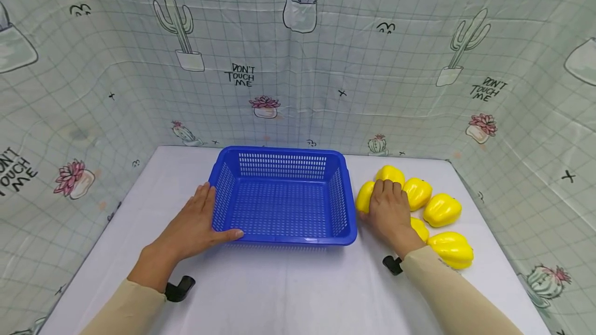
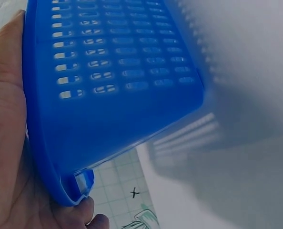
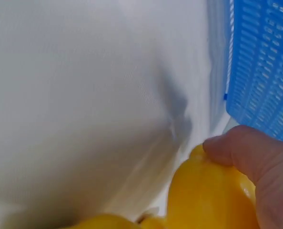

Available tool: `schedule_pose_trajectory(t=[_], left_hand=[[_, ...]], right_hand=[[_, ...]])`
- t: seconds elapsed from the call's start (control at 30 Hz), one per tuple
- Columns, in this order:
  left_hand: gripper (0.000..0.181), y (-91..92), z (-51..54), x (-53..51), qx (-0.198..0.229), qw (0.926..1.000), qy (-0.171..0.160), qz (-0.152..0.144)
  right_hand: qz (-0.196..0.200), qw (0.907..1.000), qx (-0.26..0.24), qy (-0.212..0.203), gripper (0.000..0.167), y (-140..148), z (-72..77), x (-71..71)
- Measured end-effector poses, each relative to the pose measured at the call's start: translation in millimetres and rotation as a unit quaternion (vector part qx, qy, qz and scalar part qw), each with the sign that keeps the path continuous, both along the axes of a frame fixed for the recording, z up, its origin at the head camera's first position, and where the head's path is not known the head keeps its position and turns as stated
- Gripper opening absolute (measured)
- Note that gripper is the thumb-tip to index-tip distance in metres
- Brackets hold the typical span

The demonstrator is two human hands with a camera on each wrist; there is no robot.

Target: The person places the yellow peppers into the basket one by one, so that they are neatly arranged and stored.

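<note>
A blue plastic basket (image 1: 284, 239) with slotted walls stands upright on the white-covered table, nothing inside it. My left hand (image 1: 188, 226) rests against its front left corner, fingers straight along the left side and thumb over the front rim. The left wrist view shows that palm beside the basket's rim (image 2: 41, 143). Right of the basket, my right hand (image 1: 388, 211) grips a yellow bell pepper (image 1: 365, 198). Its thumb presses the top of the pepper (image 3: 203, 195) in the right wrist view; the other fingers are hidden there.
Several more yellow bell peppers (image 1: 442, 210) lie close around the right hand and forearm, one (image 1: 450, 249) nearest the sleeve. A patterned cloth (image 1: 298, 76) with cactus drawings rises behind the table and along both sides. The white tabletop (image 1: 279, 293) stretches in front of the basket.
</note>
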State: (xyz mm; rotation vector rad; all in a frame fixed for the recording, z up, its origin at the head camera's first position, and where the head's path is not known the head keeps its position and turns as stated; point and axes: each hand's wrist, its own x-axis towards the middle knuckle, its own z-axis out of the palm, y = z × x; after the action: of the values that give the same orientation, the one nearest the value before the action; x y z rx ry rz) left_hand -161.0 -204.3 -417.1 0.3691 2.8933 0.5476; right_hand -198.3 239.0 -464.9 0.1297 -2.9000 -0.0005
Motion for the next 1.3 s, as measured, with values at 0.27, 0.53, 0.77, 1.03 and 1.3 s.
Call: schedule_pose_trajectory(t=[0.27,0.53,0.77,1.03,1.3], left_hand=[[0.139,4.2,-0.2,5.3,-0.004,1.0000,-0.002,0.007],[0.136,4.9,3.6,4.2,-0.016,0.9997,0.015,-0.011],[0.136,-7.4,1.3,-1.9,-0.015,0.9993,0.020,-0.029],[0.136,-5.0,1.2,1.7,-0.009,0.9994,0.014,-0.031],[0.135,1.6,2.3,1.8,-0.015,0.9992,0.023,-0.031]], right_hand=[[0.035,0.9990,-0.006,0.025,0.092,7.9,4.3,-5.8],[0.061,0.9958,-0.007,0.068,0.089,18.3,18.5,-11.0],[0.081,0.9920,0.005,0.097,0.083,12.2,39.5,-21.1],[0.141,0.9804,0.027,0.134,0.084,-24.9,71.6,-38.9],[0.197,0.9728,-0.003,0.122,0.083,-92.4,89.3,-58.7]])
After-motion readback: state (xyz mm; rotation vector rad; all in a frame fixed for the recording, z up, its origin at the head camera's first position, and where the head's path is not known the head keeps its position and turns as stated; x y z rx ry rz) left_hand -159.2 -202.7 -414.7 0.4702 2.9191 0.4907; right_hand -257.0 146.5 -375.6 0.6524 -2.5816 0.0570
